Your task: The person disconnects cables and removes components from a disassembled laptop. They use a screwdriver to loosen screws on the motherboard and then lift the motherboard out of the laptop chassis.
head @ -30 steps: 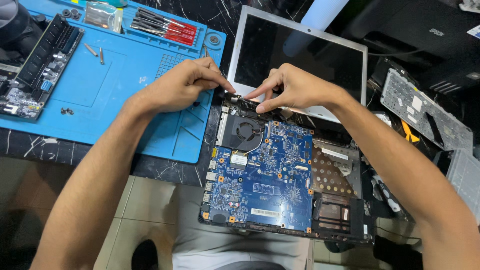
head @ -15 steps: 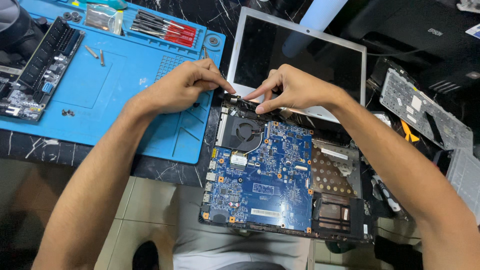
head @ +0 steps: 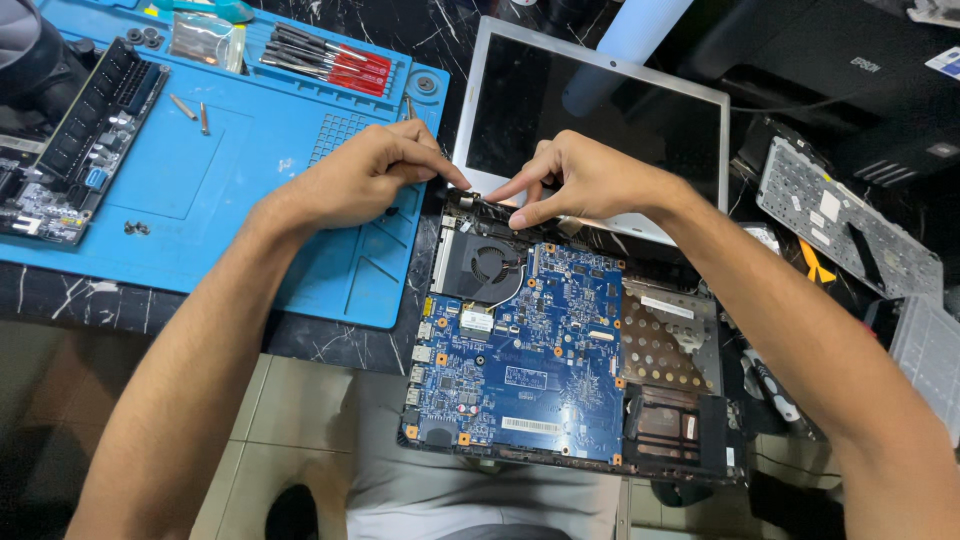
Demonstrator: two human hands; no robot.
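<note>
Nearest me I note one opened laptop base, its single blue motherboard (head: 530, 350) and one black cooling fan (head: 487, 265) lying at the desk (head: 60, 290) edge, long axis running away from me toward the hinge. Beyond the fan, my left hand (head: 365, 180) and right hand (head: 585, 180) meet from opposite sides over the small hinge part (head: 478, 203) at the rear left corner, each grip pinched nearly closed with fingertips on it, equally near. Farthest, one screen panel (head: 600, 120) leans; left, one blue mat (head: 260, 150).
</note>
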